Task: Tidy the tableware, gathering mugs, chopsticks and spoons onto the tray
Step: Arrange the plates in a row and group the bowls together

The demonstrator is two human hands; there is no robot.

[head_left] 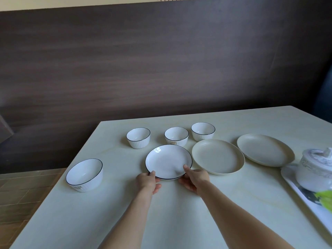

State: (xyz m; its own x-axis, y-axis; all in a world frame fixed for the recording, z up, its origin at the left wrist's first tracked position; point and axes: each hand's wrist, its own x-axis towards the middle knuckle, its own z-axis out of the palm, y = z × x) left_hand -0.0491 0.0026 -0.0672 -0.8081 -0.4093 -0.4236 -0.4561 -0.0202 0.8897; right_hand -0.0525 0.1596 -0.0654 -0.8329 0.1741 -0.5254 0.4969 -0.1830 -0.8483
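A white plate with a thin dark rim (pixel 167 159) sits near the middle of the pale table. My left hand (pixel 148 182) grips its near left edge, thumb on the rim. My right hand (pixel 193 179) grips its near right edge, thumb lying over the rim. A white tray (pixel 305 196) runs along the right side of the table and carries a lidded white pot (pixel 316 169) and something green (pixel 325 198). No mugs, chopsticks or spoons show in this view.
Three small ribbed white bowls (pixel 138 137) (pixel 176 136) (pixel 203 131) stand in a row behind the plate. A larger white bowl (pixel 84 174) sits near the table's left edge. Two cream plates (pixel 218 156) (pixel 265 150) lie to the right. A dark wooden wall rises behind.
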